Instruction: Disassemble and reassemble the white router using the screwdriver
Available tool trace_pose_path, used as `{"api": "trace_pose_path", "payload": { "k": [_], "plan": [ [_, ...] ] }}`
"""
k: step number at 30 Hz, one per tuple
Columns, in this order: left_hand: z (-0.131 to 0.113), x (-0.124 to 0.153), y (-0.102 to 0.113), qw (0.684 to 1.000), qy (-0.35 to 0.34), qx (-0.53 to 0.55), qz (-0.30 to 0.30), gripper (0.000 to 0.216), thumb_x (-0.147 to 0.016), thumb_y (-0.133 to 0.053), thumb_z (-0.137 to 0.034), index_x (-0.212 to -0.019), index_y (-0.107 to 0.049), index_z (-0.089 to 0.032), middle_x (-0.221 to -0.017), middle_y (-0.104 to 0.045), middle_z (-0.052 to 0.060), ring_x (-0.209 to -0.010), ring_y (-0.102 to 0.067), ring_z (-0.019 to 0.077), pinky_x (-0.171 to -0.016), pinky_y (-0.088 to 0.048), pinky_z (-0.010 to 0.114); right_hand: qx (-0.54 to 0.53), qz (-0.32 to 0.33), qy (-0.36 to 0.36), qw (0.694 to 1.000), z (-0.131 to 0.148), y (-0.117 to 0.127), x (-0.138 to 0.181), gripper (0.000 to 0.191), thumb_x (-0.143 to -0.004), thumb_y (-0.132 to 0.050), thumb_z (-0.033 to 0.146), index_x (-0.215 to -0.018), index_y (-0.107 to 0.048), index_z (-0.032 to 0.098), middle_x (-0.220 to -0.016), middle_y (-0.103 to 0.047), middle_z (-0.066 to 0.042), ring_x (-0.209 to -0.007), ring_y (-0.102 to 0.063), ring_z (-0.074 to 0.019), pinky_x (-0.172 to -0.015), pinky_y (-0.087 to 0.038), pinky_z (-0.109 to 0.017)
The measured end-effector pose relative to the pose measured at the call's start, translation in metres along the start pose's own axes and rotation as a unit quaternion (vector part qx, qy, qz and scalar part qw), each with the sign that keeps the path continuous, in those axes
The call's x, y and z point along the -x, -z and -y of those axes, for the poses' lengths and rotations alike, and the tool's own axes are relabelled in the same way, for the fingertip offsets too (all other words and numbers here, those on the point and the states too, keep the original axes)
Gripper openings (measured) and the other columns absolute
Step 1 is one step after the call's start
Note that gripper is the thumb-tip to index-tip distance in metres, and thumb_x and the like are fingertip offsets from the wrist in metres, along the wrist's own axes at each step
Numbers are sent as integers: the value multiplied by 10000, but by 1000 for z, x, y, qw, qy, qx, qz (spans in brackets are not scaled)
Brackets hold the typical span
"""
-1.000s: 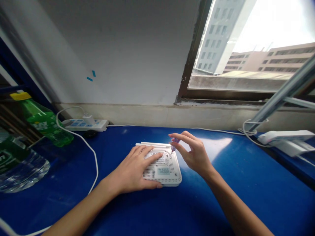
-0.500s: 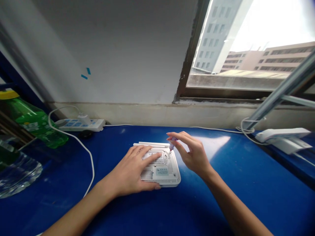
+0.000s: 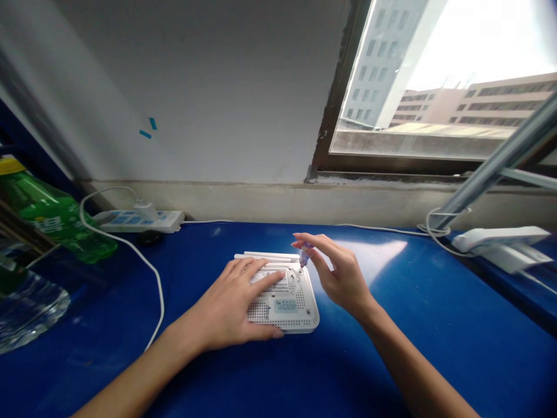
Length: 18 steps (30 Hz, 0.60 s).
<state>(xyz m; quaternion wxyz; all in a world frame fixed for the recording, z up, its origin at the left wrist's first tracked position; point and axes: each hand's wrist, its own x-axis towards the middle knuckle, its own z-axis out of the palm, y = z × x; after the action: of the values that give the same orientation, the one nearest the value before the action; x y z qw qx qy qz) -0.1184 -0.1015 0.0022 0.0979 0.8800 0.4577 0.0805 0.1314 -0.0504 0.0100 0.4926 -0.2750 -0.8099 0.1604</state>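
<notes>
A white router [image 3: 289, 320] lies with its vented, labelled underside up and its antennas [image 3: 272, 257] folded along the far edge. My left hand [image 3: 232, 305] is across its left part, holding it against the table: the thumb lies along the near edge and the fingers spread over the top. Between the thumb and fingers of my right hand [image 3: 337, 270] is a small screwdriver with a translucent purple handle [image 3: 306, 255]. It stands nearly upright, its lower end at the router's far right corner, by a round screw hole. The fingers partly hide the handle.
On the left are a green bottle [image 3: 56, 217] with a yellow cap, a clear bottle [image 3: 37, 305], a power strip [image 3: 169, 220] and a white cable [image 3: 150, 264]. White adapters [image 3: 505, 241] and a metal pole [image 3: 478, 168] stand on the right. The wall [image 3: 217, 200] bounds the blue table [image 3: 413, 278].
The right-hand fingers have shifted slightly on the screwdriver's handle, showing more of it. The left hand and router stay in place, while the view has moved a little.
</notes>
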Motion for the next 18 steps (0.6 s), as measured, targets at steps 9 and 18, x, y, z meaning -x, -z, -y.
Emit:
{"api": "trace_pose_path", "payload": {
  "k": [9, 18],
  "plan": [
    [1, 0, -1, 1000, -2, 19, -8, 970, -752, -659, -829, -1574, -389, -389, -1624, -392, 128, -1466, -362, 433, -1183, -253, 676, 81, -44, 1, 996, 3, -4, -1, 206, -977, -638, 205, -1154, -741, 232, -896, -623, -47, -768, -607, -175, -705, -522, -356],
    [-1, 0, 2, 1000, -3, 11, 0, 969, -758, -649, -831, -1569, -411, -356, -1610, -409, 147, -1457, -381, 423, -1184, -267, 663, 27, -25, 36, 999, 4, -1, -1, 345, -983, -582, 86, -1270, -685, 249, -975, -722, -47, -881, -651, -182, -812, -537, -372]
  ]
}}
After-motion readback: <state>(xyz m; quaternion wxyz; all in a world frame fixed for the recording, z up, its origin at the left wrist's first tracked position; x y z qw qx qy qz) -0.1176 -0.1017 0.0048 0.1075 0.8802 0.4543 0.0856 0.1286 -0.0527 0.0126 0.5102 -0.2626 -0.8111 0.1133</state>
